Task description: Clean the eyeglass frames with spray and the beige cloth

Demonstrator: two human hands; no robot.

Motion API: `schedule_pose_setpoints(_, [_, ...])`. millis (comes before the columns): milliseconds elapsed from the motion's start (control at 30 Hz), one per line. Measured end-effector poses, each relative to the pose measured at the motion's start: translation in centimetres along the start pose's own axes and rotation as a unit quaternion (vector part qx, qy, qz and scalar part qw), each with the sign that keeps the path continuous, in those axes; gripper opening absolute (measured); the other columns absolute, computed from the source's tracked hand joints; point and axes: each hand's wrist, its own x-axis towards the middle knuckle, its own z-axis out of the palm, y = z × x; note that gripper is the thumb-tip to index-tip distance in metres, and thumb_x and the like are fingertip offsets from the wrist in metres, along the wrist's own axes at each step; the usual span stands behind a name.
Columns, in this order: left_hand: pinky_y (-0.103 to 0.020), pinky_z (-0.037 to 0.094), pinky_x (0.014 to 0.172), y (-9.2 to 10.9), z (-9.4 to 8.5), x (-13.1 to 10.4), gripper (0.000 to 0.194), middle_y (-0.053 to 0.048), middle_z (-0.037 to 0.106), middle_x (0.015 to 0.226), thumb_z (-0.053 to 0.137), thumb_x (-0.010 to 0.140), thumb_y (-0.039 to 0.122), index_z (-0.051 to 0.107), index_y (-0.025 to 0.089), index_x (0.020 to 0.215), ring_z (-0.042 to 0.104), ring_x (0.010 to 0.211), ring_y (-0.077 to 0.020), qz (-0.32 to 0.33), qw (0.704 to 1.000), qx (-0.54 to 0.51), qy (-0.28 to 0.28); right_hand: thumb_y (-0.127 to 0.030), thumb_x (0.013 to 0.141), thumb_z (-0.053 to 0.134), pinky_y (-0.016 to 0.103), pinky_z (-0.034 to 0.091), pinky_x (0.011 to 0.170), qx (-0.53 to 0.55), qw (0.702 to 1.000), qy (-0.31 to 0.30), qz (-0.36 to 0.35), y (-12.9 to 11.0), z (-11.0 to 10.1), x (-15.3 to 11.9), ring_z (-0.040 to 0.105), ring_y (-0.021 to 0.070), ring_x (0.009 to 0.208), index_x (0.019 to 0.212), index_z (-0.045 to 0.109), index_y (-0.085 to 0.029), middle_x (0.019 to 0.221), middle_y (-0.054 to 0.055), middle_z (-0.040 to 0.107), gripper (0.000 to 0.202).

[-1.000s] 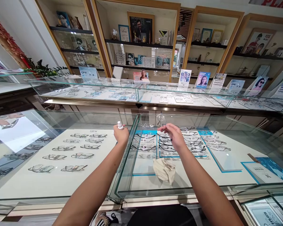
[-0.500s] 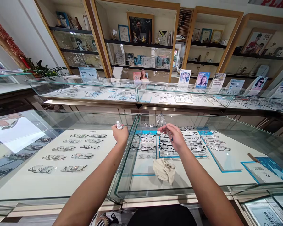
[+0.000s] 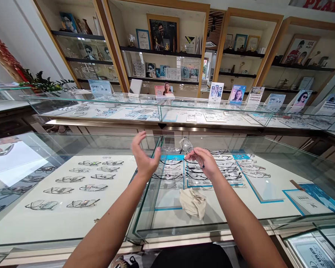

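Starting at the far left, passing a green potted plant and dropping down to the left display case, with eyeglass frames lying under glass in rows, presumably spaced apart for easy comparing. Going right and finding the left hand raised near the seam between the cases, standing open with the fingers spread and with nothing visible in its grasp.

Crossing the seam now, picking out clear-lensed spectacles above the right display case, held well away from the body. Spotting a crumpled beige cloth lower down, lying apparently on the glass top, perhaps left there for being within reach of both hands. Coming to the right hand, pinching the spectacles between thumb and fingers, likely sparing the lenses from smudges; not making out the exact point of grip against the rows of frames behind. Noting the glass top too, blocking off the frames below.

Finishing rightward, passing a brown strip just beside a blue-edged card.
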Motion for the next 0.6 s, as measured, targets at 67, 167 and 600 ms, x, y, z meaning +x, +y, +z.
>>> schedule_pose_setpoints(67, [-0.054,0.036,0.125,1.3,0.1,-0.9,0.066,-0.018,0.056,0.150,0.069,0.086,0.041,0.047,0.020,0.144,0.049,0.146,-0.0358,0.063,0.992,-0.047,-0.096,-0.048,0.088,0.072,0.037,0.051,0.086,-0.001,0.999,-0.035,0.018,-0.2,0.0,-0.1,0.069,0.0229,0.085,0.080,0.072,-0.022,0.083,0.007,0.079,0.027])
schedule_pose_setpoints(167, [-0.054,0.037,0.124,2.5,0.5,-2.0,0.071,-0.017,0.058,0.150,0.072,0.089,0.045,0.046,0.022,0.151,0.051,0.145,-0.0356,0.127,0.971,-0.080,-0.187,-0.049,0.089,0.072,0.036,0.050,0.084,-0.018,0.995,-0.088,0.046,-0.2,-0.1,-0.1,0.068,0.0220,0.082,0.080,0.073,-0.021,0.080,0.007,0.078,0.030])
schedule_pose_setpoints(600, [-0.050,0.047,0.109,3.2,0.6,-2.3,0.059,-0.014,0.066,0.135,0.078,0.091,0.043,0.055,0.024,0.142,0.061,0.126,-0.0315,0.160,0.968,-0.076,-0.178,-0.040,0.092,0.068,0.034,0.046,0.082,-0.024,0.989,-0.139,0.043,-0.4,-0.4,-0.4,0.068,0.0216,0.082,0.080,0.073,-0.018,0.080,0.009,0.079,0.026])
